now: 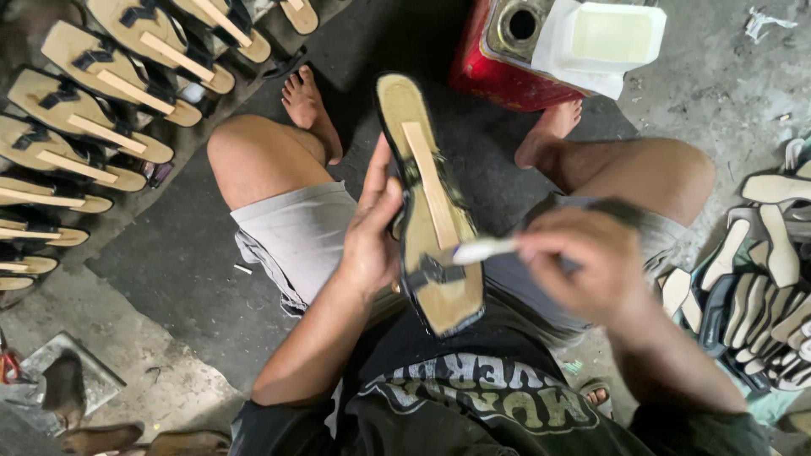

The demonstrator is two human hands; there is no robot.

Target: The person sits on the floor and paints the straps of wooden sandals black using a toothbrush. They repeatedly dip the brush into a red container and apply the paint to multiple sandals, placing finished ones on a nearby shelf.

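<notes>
Head view: sandal sole [429, 203] held above the lap, long axis running near-vertical in frame, narrow end pointing away toward the feet. Left hand [372, 228] grips its left edge. Right hand [591, 262], blurred, pinches a white brush [483, 250] touching the sole. Red can [498, 72] with white tub [604, 38] beyond; finished soles [101, 127] left.

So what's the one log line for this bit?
left hand: holds sandal sole | right hand: holds white brush on sole | seated
</notes>
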